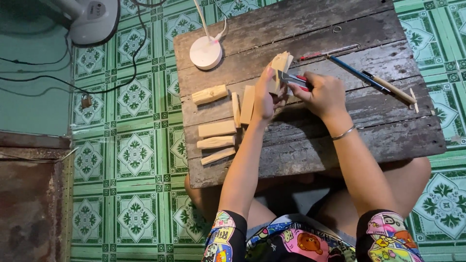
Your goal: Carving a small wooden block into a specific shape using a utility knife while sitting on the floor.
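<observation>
My left hand (264,99) holds a pale wooden piece (281,64) upright over a dark, worn wooden board (310,140). My right hand (324,95) grips a utility knife with a red and grey handle (293,79), its blade against the side of the wooden piece. Several cut wooden sticks (217,128) lie on the board to the left of my left hand, and a thicker chunk (209,94) rests above them.
A white round lamp base (206,52) with a cord sits at the board's far left. A blue pen (353,71), a wooden-handled tool (392,89) and a red pen (327,53) lie at the right. A fan base (92,20) and cables stand on the green tiled floor.
</observation>
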